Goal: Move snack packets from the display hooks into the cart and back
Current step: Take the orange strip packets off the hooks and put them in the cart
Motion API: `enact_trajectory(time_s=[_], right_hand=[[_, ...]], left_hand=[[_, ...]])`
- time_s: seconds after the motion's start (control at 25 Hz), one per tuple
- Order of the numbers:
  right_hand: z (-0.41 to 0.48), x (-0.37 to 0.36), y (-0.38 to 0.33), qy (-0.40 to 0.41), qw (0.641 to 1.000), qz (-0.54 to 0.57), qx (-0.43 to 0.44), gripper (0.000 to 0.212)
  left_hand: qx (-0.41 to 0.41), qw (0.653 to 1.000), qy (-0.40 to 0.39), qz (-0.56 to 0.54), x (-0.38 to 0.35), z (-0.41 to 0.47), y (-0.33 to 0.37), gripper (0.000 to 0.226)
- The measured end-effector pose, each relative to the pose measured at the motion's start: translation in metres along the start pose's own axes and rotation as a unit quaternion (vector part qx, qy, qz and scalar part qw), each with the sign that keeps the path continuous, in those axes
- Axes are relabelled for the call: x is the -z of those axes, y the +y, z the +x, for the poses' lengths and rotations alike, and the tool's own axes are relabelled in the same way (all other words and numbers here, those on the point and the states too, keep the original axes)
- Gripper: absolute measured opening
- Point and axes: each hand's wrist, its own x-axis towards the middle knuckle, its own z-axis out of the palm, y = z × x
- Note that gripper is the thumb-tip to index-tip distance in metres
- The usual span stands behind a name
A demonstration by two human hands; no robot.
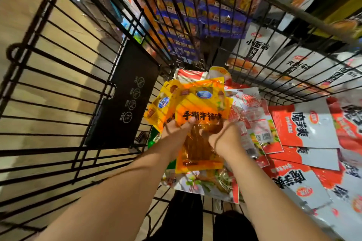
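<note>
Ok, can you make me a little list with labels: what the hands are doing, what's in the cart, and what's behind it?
place: inside a black wire cart
left hand: grips the yellow packets from the left, thumb on top
right hand: grips the same bundle from the right
also in cart: red and white packets lying flat to the right
cart wall: black panel with round symbols
behind cart: display packets in rows, blurred

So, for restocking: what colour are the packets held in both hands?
Yellow-orange packets, black lettering; head view shows it best.
</note>
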Motion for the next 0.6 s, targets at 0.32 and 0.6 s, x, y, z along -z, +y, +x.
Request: enact_trajectory(time_s=[0.32, 0.6], right_hand=[[-0.036, 0.054, 0.046, -0.024, 0.995, 0.099, 0.01, 0.126], [-0.061, 0.073, 0.087, 0.024, 0.992, 0.123, -0.031, 0.073]], left_hand=[[0.053, 0.984, -0.133, -0.109, -0.017, -0.024, -0.005, 0.043], [0.146, 0.981, 0.119, -0.039, 0.017, -0.004, -0.053, 0.031]])
